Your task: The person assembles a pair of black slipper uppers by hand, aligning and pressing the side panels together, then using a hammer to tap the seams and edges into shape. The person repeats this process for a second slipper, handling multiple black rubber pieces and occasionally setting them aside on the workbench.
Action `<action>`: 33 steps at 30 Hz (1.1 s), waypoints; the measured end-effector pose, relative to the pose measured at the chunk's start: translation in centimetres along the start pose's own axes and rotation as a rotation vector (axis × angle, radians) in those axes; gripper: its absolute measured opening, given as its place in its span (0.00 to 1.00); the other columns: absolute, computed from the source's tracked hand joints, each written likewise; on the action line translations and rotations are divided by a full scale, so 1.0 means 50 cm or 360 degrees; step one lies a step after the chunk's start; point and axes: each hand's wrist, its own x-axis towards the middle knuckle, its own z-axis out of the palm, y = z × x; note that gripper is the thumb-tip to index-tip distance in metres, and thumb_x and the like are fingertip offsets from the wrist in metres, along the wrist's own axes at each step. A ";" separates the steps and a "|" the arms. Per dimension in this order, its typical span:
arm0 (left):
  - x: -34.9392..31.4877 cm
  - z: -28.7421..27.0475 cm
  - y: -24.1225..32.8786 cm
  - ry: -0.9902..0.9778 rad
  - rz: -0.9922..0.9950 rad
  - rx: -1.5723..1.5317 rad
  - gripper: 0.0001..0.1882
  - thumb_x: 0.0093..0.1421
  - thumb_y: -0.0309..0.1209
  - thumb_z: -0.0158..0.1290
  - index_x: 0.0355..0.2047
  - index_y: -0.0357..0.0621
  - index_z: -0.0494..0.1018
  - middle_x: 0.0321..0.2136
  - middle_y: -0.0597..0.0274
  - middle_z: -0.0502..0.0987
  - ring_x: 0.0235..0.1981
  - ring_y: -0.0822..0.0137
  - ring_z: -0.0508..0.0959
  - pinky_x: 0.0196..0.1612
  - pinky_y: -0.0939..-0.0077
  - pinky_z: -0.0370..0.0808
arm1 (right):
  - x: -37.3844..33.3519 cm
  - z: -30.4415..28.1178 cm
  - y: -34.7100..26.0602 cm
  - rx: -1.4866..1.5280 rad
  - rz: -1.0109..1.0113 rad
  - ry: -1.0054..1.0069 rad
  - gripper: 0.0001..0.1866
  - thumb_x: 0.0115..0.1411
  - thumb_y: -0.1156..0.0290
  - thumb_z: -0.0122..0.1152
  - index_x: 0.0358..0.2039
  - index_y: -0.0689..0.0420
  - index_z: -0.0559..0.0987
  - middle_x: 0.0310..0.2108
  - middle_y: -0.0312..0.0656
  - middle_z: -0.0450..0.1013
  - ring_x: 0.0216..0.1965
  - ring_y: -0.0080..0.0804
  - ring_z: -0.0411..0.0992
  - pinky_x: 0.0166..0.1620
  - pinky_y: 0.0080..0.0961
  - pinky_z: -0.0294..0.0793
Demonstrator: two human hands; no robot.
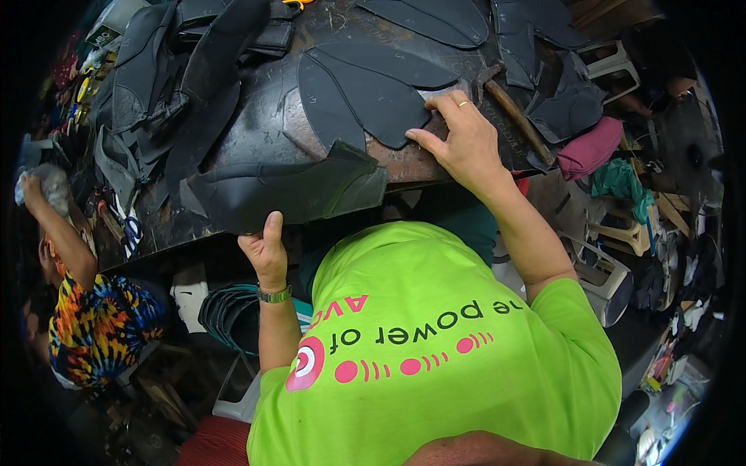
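Observation:
Along the near edge of the table lies a black leather shoe-upper piece (272,186), sewn and folded, with a greenish-grey edge at its right end. My left hand (266,252) grips its near edge, thumb up and the other fingers hidden underneath. Beyond it are flat black leather panels (350,93) with curved outlines and a seam. My right hand (470,144), a ring on one finger, rests at their right edge; thumb and forefinger are spread apart and touch the leather.
A wooden-handled hammer (517,120) lies right of my right hand. More black leather pieces (148,85) are heaped at the left of the dark table (260,109). Scissors (130,233) sit near its left corner. At far left is another person in a tie-dye shirt (101,326). Plastic stools (594,276) stand at right.

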 end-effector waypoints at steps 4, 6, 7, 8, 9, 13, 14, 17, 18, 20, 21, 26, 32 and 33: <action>0.001 -0.013 -0.009 0.0037 0.0065 -0.0016 0.17 0.64 0.19 0.52 0.54 0.33 0.74 0.50 0.57 0.79 0.50 0.66 0.79 0.58 0.68 0.72 | 0.001 0.001 -0.001 -0.0031 -0.0030 0.0058 0.26 0.52 0.56 0.73 0.45 0.59 0.77 0.41 0.45 0.73 0.41 0.45 0.76 0.41 0.35 0.76; 0.000 -0.011 -0.011 0.0070 0.0105 -0.0045 0.18 0.63 0.20 0.52 0.54 0.33 0.74 0.50 0.55 0.79 0.50 0.65 0.78 0.59 0.67 0.71 | 0.002 0.003 -0.002 -0.0026 -0.0007 0.0109 0.28 0.52 0.54 0.74 0.47 0.59 0.77 0.42 0.46 0.73 0.42 0.46 0.76 0.42 0.36 0.76; 0.001 -0.010 -0.011 0.0085 0.0124 -0.0061 0.18 0.63 0.20 0.52 0.54 0.33 0.74 0.50 0.55 0.79 0.50 0.64 0.78 0.59 0.66 0.71 | 0.002 0.004 -0.003 -0.0066 0.0012 0.0070 0.29 0.52 0.53 0.74 0.48 0.59 0.77 0.43 0.46 0.72 0.43 0.46 0.76 0.42 0.36 0.76; 0.002 -0.006 -0.010 0.0122 0.0144 -0.0073 0.18 0.63 0.21 0.52 0.54 0.33 0.74 0.50 0.54 0.79 0.50 0.64 0.78 0.59 0.66 0.71 | 0.003 0.006 -0.004 -0.0106 0.0034 0.0030 0.31 0.52 0.51 0.74 0.49 0.60 0.77 0.45 0.47 0.72 0.44 0.47 0.76 0.43 0.37 0.76; 0.002 -0.003 -0.008 0.0159 0.0162 -0.0085 0.18 0.63 0.22 0.51 0.54 0.33 0.74 0.50 0.54 0.79 0.50 0.63 0.78 0.59 0.65 0.71 | 0.004 0.007 -0.005 -0.0141 0.0045 0.0026 0.32 0.51 0.50 0.74 0.49 0.60 0.77 0.46 0.47 0.72 0.45 0.47 0.76 0.44 0.37 0.77; 0.008 0.009 -0.001 0.0492 0.0264 -0.0113 0.15 0.62 0.24 0.52 0.49 0.31 0.76 0.46 0.54 0.80 0.46 0.63 0.79 0.55 0.67 0.74 | 0.005 0.011 -0.006 -0.0191 -0.0019 0.0014 0.36 0.48 0.49 0.75 0.50 0.61 0.76 0.47 0.49 0.70 0.47 0.49 0.75 0.44 0.39 0.78; 0.011 0.009 -0.002 0.0539 0.0288 -0.0156 0.15 0.63 0.24 0.52 0.49 0.31 0.76 0.46 0.54 0.80 0.45 0.63 0.80 0.53 0.67 0.75 | 0.006 0.012 -0.006 -0.0188 -0.0018 0.0017 0.36 0.47 0.49 0.76 0.50 0.61 0.76 0.47 0.49 0.70 0.47 0.49 0.75 0.45 0.40 0.78; 0.026 0.000 -0.010 0.0783 0.0270 -0.0180 0.13 0.64 0.27 0.52 0.46 0.32 0.76 0.41 0.55 0.81 0.39 0.65 0.82 0.45 0.71 0.80 | 0.004 0.013 -0.006 -0.0176 -0.0021 0.0039 0.36 0.47 0.49 0.76 0.49 0.61 0.76 0.48 0.49 0.70 0.47 0.49 0.75 0.45 0.40 0.79; 0.030 -0.004 -0.015 0.0799 0.0263 -0.0158 0.12 0.64 0.28 0.52 0.45 0.33 0.76 0.40 0.55 0.81 0.38 0.66 0.81 0.43 0.73 0.80 | 0.004 0.013 -0.006 -0.0170 -0.0023 0.0046 0.36 0.47 0.49 0.76 0.49 0.61 0.76 0.48 0.49 0.70 0.47 0.49 0.74 0.45 0.40 0.79; 0.036 -0.010 -0.024 0.0840 0.0255 -0.0074 0.12 0.65 0.29 0.52 0.44 0.34 0.76 0.38 0.56 0.82 0.36 0.68 0.81 0.40 0.75 0.80 | 0.002 0.015 -0.006 -0.0183 0.0000 0.0040 0.36 0.47 0.49 0.76 0.49 0.61 0.77 0.48 0.48 0.70 0.47 0.48 0.74 0.45 0.40 0.79; 0.035 -0.008 -0.030 0.0871 0.0262 -0.0087 0.12 0.68 0.32 0.52 0.43 0.35 0.77 0.36 0.58 0.82 0.33 0.70 0.80 0.35 0.77 0.79 | 0.001 0.016 -0.006 -0.0188 0.0011 0.0037 0.36 0.47 0.49 0.76 0.49 0.60 0.77 0.47 0.48 0.70 0.48 0.48 0.74 0.45 0.40 0.79; 0.043 -0.001 -0.034 0.0915 0.0212 -0.0036 0.17 0.71 0.37 0.51 0.33 0.35 0.80 0.32 0.61 0.82 0.28 0.72 0.78 0.37 0.74 0.78 | -0.001 0.019 -0.007 -0.0189 -0.0007 0.0055 0.36 0.47 0.49 0.76 0.49 0.60 0.77 0.47 0.48 0.70 0.48 0.48 0.74 0.45 0.40 0.78; 0.060 0.003 -0.018 0.0725 0.0106 0.0048 0.15 0.72 0.33 0.50 0.35 0.33 0.79 0.34 0.60 0.81 0.31 0.71 0.79 0.38 0.72 0.80 | -0.001 0.017 -0.008 -0.0169 0.0022 0.0044 0.36 0.47 0.49 0.76 0.49 0.61 0.77 0.48 0.49 0.71 0.48 0.49 0.74 0.45 0.40 0.78; 0.062 0.002 -0.015 0.0685 0.0061 0.0092 0.14 0.71 0.33 0.51 0.35 0.33 0.79 0.34 0.59 0.81 0.31 0.71 0.79 0.39 0.71 0.80 | -0.001 0.017 -0.008 -0.0167 0.0017 0.0051 0.36 0.47 0.49 0.76 0.49 0.61 0.77 0.48 0.49 0.71 0.48 0.49 0.74 0.45 0.40 0.78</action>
